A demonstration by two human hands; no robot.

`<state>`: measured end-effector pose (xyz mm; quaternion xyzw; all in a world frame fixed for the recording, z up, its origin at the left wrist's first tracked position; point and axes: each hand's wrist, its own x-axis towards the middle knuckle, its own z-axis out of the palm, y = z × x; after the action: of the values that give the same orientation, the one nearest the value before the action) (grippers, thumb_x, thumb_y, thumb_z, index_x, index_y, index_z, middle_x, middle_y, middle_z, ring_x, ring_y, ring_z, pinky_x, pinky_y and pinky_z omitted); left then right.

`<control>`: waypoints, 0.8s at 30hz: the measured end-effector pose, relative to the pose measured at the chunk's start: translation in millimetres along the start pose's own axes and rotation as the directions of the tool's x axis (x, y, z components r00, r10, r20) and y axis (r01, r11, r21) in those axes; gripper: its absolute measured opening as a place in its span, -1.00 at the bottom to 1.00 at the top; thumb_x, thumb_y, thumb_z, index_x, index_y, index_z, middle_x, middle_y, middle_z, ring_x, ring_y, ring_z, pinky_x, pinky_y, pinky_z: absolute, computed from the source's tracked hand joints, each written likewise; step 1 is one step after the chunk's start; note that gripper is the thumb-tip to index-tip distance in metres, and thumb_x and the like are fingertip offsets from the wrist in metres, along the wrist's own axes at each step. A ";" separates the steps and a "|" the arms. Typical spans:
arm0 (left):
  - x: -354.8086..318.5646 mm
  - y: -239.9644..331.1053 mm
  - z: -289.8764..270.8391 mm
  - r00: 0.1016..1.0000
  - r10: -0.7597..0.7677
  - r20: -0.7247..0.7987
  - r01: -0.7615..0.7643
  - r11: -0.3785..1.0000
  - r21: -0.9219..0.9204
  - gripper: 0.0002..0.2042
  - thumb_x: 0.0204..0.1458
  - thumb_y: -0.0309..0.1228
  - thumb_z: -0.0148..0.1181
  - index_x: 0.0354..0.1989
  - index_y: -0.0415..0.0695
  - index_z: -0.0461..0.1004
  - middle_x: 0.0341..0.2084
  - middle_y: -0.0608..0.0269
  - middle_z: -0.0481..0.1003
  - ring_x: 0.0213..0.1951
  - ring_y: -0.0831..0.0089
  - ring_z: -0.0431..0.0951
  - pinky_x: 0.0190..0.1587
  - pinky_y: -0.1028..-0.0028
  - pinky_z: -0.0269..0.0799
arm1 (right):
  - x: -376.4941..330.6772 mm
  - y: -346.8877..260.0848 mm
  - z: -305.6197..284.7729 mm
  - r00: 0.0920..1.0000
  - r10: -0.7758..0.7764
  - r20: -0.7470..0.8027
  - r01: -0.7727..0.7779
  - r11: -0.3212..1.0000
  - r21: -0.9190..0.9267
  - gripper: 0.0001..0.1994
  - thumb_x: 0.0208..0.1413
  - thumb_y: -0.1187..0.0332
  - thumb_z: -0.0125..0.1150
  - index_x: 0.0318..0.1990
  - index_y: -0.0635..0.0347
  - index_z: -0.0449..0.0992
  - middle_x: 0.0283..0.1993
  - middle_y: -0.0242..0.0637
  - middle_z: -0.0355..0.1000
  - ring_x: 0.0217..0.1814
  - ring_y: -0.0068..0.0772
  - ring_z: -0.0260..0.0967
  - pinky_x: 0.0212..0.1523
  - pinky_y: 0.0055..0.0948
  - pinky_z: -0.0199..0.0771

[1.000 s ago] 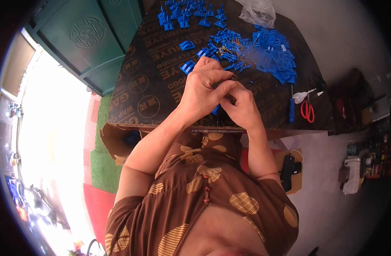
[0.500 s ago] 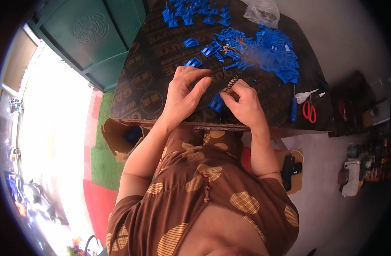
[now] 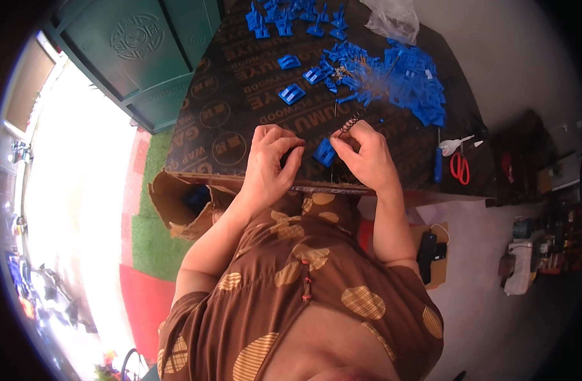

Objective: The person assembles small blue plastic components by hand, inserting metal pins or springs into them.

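Observation:
My right hand [image 3: 371, 155] is closed, with a dark coiled spring [image 3: 352, 121] sticking up from its fingers. Just left of its thumb a blue plastic part [image 3: 324, 153] with slots sits at the table's near edge; whether the fingers touch it I cannot tell. My left hand [image 3: 270, 159] hovers to the left of that part. Its thumb and fingertips come together, and whatever they may pinch is hidden or too small to name.
On the dark printed table [image 3: 253, 95] lie a large heap of blue parts [image 3: 414, 82], two curved blue pieces [image 3: 292, 94] and several assembled blue pieces [image 3: 284, 25]. Red-handled scissors [image 3: 460, 168] and a blue-handled screwdriver [image 3: 438, 166] lie at right. A cardboard box [image 3: 167, 197] stands lower left.
My left hand has drawn back toward me, and its thumb and fingertips have closed together. My right hand stays near the blue part with the spring, almost unmoved.

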<state>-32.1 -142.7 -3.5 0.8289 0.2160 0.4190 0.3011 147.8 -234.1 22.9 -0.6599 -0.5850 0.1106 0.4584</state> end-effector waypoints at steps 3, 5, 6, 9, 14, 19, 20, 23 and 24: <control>-2.1 -1.0 -1.3 1.000 -0.002 0.016 0.002 1.000 0.012 -0.88 -0.04 -0.57 0.15 -0.32 -0.28 0.56 -0.33 0.15 0.51 -0.11 0.22 0.41 -0.06 0.36 0.35 | -2.2 -1.1 -1.6 1.000 -0.003 0.008 0.003 1.000 -0.011 -0.86 -0.03 0.46 0.26 -0.43 0.37 0.46 -0.43 -0.16 0.43 -0.31 -0.20 0.40 -0.29 -0.32 0.38; -1.3 -1.4 -1.3 1.000 -0.007 0.020 0.007 1.000 0.017 -0.88 -0.04 -0.58 0.15 -0.32 -0.28 0.56 -0.33 0.15 0.51 -0.11 0.22 0.41 -0.06 0.36 0.35 | -2.7 -1.0 -4.6 1.000 -0.005 0.017 0.006 1.000 -0.015 -0.87 -0.03 0.46 0.26 -0.41 0.37 0.47 -0.42 -0.17 0.43 -0.31 -0.23 0.40 -0.29 -0.34 0.39; -2.2 -1.3 -1.5 1.000 -0.008 0.021 0.007 1.000 0.014 -0.88 -0.05 -0.58 0.15 -0.32 -0.28 0.56 -0.33 0.16 0.51 -0.11 0.22 0.41 -0.06 0.36 0.35 | -4.2 -1.5 -6.4 1.000 0.004 0.014 -0.003 1.000 -0.003 -0.86 -0.03 0.46 0.27 -0.37 0.37 0.49 -0.41 -0.19 0.43 -0.32 -0.27 0.39 -0.31 -0.36 0.39; -2.2 -0.8 0.3 1.000 -0.012 0.006 0.012 1.000 -0.007 -0.89 -0.08 -0.58 0.18 -0.35 -0.28 0.57 -0.35 0.15 0.50 -0.13 0.20 0.40 -0.06 0.33 0.34 | -6.0 1.7 -13.5 1.000 -0.011 -0.012 0.011 1.000 0.016 -0.84 -0.03 0.46 0.28 -0.31 0.36 0.51 -0.40 -0.23 0.43 -0.34 -0.36 0.37 -0.35 -0.42 0.38; -3.9 -3.9 3.5 1.000 0.016 -0.014 -0.016 1.000 0.002 -0.90 -0.10 -0.58 0.21 -0.38 -0.27 0.58 -0.37 0.16 0.50 -0.15 0.18 0.39 -0.06 0.29 0.33 | -4.6 0.5 -16.7 0.995 -0.071 -0.069 0.072 0.997 0.023 -0.82 -0.02 0.45 0.29 -0.26 0.35 0.52 -0.39 -0.28 0.43 -0.37 -0.43 0.35 -0.37 -0.47 0.37; -3.1 -3.8 5.1 0.999 0.027 -0.024 -0.027 1.000 0.004 -0.90 -0.11 -0.58 0.22 -0.38 -0.26 0.58 -0.38 0.17 0.50 -0.16 0.19 0.39 -0.05 0.29 0.32 | -1.3 -3.0 -10.7 0.996 -0.010 -0.085 0.018 0.995 0.098 -0.84 0.03 0.45 0.27 -0.27 0.36 0.52 -0.40 -0.28 0.42 -0.39 -0.51 0.35 -0.38 -0.52 0.36; -3.4 -3.9 4.6 0.999 0.026 -0.024 -0.026 1.000 0.004 -0.90 -0.11 -0.58 0.22 -0.38 -0.26 0.58 -0.38 0.17 0.50 -0.16 0.19 0.39 -0.05 0.29 0.32 | -0.9 -3.5 -8.9 0.996 -0.009 -0.084 0.018 0.995 0.099 -0.84 0.03 0.45 0.27 -0.27 0.36 0.52 -0.40 -0.28 0.42 -0.39 -0.51 0.35 -0.38 -0.52 0.36; -4.0 -4.2 3.2 0.999 0.038 -0.004 -0.038 0.999 0.016 -0.89 -0.08 -0.59 0.18 -0.35 -0.28 0.56 -0.34 0.16 0.49 -0.13 0.20 0.39 -0.07 0.32 0.34 | 0.7 -4.6 -5.9 0.994 -0.005 -0.106 0.024 0.985 0.172 -0.86 0.06 0.46 0.26 -0.28 0.38 0.52 -0.39 -0.28 0.42 -0.41 -0.56 0.35 -0.41 -0.55 0.34; -4.2 -4.4 3.4 0.999 0.036 0.000 -0.036 0.999 0.016 -0.88 -0.09 -0.59 0.19 -0.35 -0.28 0.56 -0.34 0.16 0.49 -0.13 0.20 0.39 -0.06 0.32 0.34 | 1.2 -4.5 -5.9 0.995 0.000 -0.102 0.017 0.985 0.171 -0.87 0.06 0.47 0.25 -0.29 0.39 0.52 -0.39 -0.28 0.43 -0.41 -0.58 0.35 -0.42 -0.56 0.34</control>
<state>-32.1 -143.2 -10.5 0.8349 0.2046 0.4227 0.2870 149.2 -236.4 30.0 -0.6202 -0.5520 0.1248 0.5432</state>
